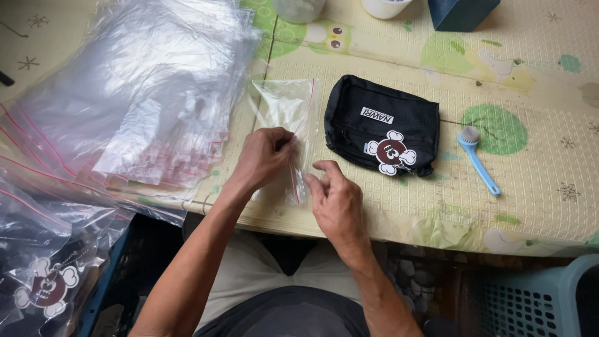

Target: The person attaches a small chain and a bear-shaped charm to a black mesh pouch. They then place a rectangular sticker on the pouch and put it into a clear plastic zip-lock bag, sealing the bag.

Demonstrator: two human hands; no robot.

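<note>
A clear zip bag point(286, 107) with a red seal strip lies on the pale patterned mat point(530, 187) in front of me. My left hand point(264, 156) pinches the bag's near edge, fingers closed on the plastic. My right hand point(335, 198) touches the same edge from the right with thumb and forefinger. A small black pouch point(382, 125) with a white label and a brown-and-white cartoon patch lies just right of the bag, untouched.
A thick stack of clear zip bags point(137, 93) covers the left of the mat. Packed bags with cartoon patches point(43, 274) lie lower left. A blue brush point(477, 159) lies right of the pouch. A teal plastic basket point(543, 299) stands lower right; containers line the far edge.
</note>
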